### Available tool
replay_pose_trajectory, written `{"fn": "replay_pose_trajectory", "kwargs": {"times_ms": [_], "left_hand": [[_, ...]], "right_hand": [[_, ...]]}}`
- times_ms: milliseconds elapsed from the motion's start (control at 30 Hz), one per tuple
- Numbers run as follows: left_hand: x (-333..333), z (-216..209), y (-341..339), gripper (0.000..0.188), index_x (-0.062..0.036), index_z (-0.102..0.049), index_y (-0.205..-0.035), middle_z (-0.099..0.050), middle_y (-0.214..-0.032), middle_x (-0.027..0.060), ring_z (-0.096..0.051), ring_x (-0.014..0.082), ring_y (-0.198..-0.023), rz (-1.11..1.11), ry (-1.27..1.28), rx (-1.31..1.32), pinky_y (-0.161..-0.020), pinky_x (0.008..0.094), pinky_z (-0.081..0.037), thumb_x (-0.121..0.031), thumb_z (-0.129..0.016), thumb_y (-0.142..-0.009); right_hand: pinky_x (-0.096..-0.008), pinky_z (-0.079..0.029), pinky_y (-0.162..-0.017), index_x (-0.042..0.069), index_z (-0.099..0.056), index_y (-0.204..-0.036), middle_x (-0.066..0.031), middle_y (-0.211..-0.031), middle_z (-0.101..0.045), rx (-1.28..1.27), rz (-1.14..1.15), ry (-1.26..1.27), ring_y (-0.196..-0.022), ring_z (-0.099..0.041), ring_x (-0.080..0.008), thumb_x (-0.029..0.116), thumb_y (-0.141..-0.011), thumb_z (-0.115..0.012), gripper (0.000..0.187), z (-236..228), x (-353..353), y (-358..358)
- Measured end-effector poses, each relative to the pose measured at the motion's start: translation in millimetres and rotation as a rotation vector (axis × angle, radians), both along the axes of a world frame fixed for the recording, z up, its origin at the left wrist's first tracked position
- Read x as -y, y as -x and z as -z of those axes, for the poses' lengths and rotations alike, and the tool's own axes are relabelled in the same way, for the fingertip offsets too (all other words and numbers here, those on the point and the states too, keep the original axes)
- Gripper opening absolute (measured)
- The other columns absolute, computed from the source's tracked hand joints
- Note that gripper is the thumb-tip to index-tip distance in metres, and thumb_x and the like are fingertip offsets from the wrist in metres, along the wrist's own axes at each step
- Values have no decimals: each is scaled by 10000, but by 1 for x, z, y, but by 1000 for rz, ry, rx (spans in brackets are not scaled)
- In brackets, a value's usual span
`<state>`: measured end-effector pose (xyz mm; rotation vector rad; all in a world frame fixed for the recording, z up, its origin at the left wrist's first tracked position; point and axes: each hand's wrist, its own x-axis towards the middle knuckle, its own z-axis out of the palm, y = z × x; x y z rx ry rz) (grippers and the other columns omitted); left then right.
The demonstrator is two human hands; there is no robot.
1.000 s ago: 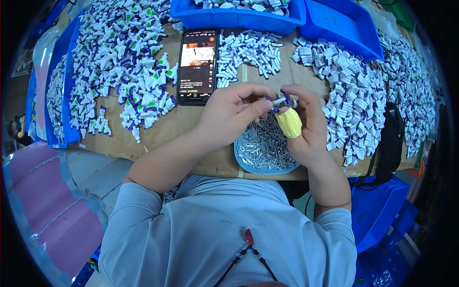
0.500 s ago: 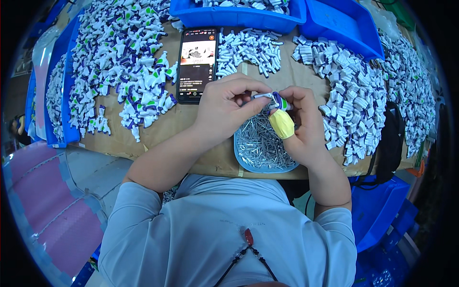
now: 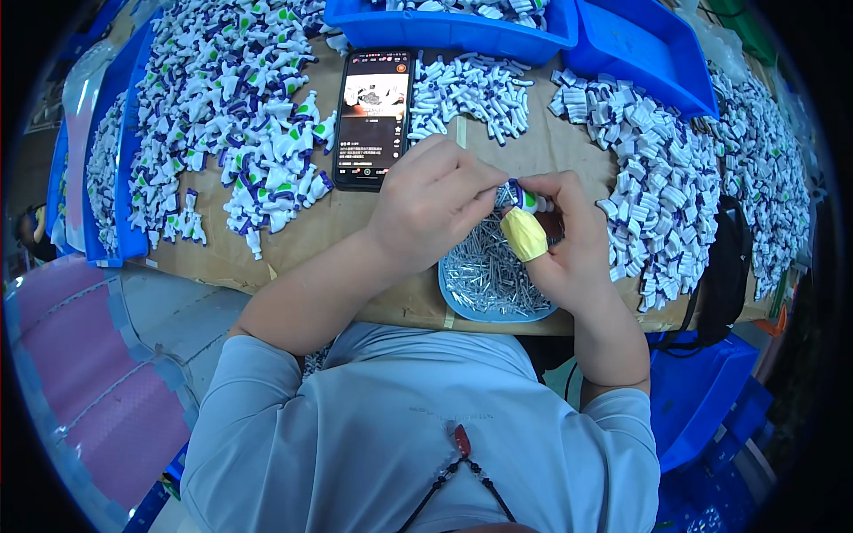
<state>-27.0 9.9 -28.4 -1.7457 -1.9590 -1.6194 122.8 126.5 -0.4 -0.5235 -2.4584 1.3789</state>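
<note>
Above a light-blue tray of metal pins, my two hands meet. My right hand is closed on a small plastic toy piece in white, purple and green; a yellow wrap covers its thumb. Thumb and fingers of my left hand are pinched together at the left side of that piece. What they grip is hidden by the fingers.
A phone with a lit screen lies beyond my left hand. Piles of white, purple and green pieces, short white tubes and white blocky pieces cover the table. Blue bins stand along the back.
A small white stick showed in my left fingers before; now it is out of sight. My left hand has turned, its back more upward, still against the piece in my right hand.
</note>
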Motion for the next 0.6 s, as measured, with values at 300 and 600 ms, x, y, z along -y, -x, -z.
{"fn": "replay_pose_trajectory", "kwargs": {"times_ms": [300, 600], "left_hand": [[3, -7, -3, 276, -29, -663, -843, -574, -740, 54, -490, 194, -578, 88, -91, -331, -481, 284, -368, 31, -726, -582], [1, 2, 0, 180, -10, -591, -948, -548, -795, 68, -534, 148, -690, 479, 45, 674, -605, 258, -413, -178, -554, -895]], "right_hand": [[-260, -452, -606, 43, -554, -1139, -78, -816, -605, 7, -97, 225, -675, -574, -151, 27, -768, -627, 378, -5, -4, 2], [-247, -456, -580, 64, -583, -1152, -74, -861, -598, -321, -87, 193, -717, -571, -150, 64, -767, -686, 398, 8, 0, 2]]}}
